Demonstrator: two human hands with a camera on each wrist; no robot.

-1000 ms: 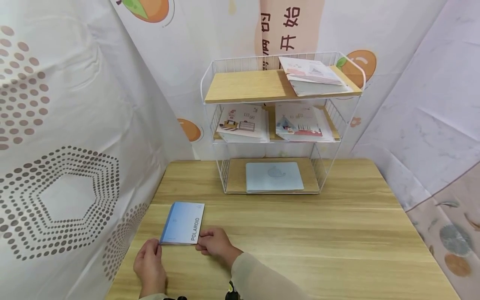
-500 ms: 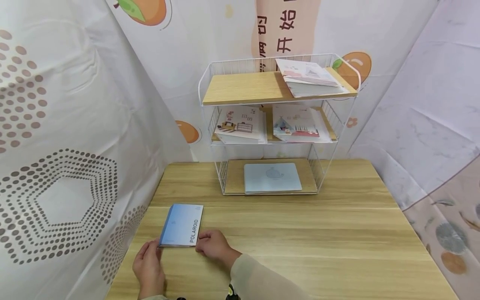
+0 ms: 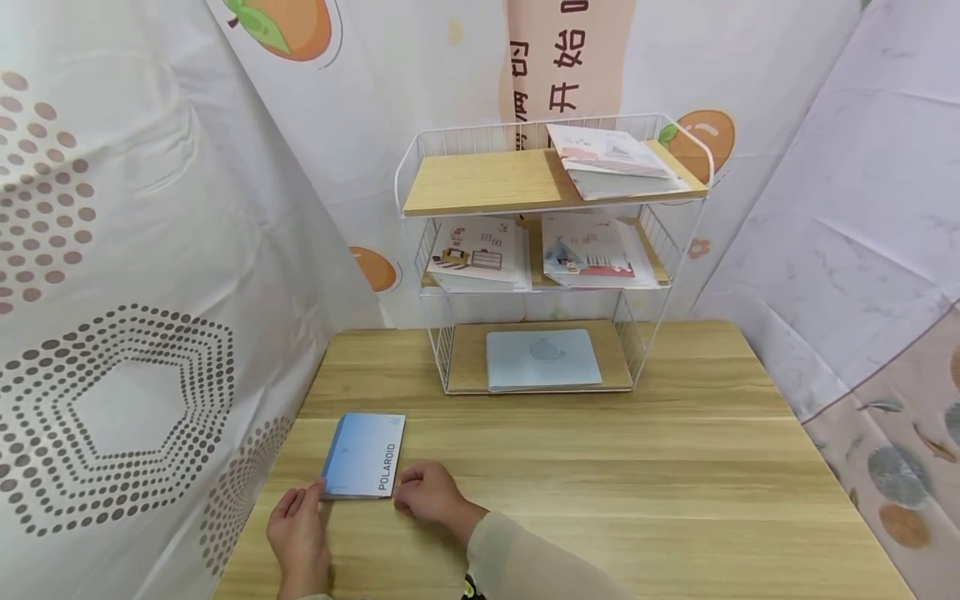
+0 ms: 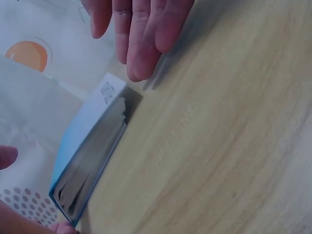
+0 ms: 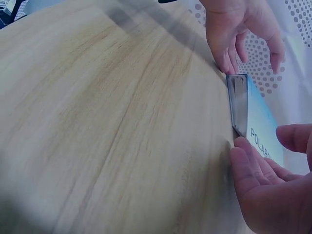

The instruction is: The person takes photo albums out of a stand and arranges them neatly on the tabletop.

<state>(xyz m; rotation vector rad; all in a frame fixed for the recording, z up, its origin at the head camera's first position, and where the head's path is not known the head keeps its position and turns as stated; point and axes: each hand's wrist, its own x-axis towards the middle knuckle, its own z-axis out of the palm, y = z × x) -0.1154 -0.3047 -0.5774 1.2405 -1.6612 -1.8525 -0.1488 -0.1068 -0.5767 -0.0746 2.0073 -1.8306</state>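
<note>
A blue-and-white photo album (image 3: 365, 457) marked POLAROID lies at the left of the table; its pages show along the near edge in the left wrist view. My left hand (image 3: 298, 533) is at its near left corner. In the right wrist view that hand's fingertips (image 5: 228, 66) touch the corner, while the thumb stands away from the cover. My right hand (image 3: 432, 493) is by the near right corner, its fingers extended and its thumb (image 5: 295, 138) apart from them. Whether those fingers touch the album I cannot tell.
A white wire rack (image 3: 442, 350) with three wooden shelves stands at the back of the table (image 3: 600, 500). Loose booklets (image 3: 618, 162) lie on its upper shelves, and a pale blue whale-cover book (image 3: 543, 360) on the lowest. Patterned cloth (image 3: 150, 250) hangs around the table.
The right hand has drawn slightly away from the album's near right corner, and its hold looks loosened. The left hand stays at the left corner. The head view has shifted a little.
</note>
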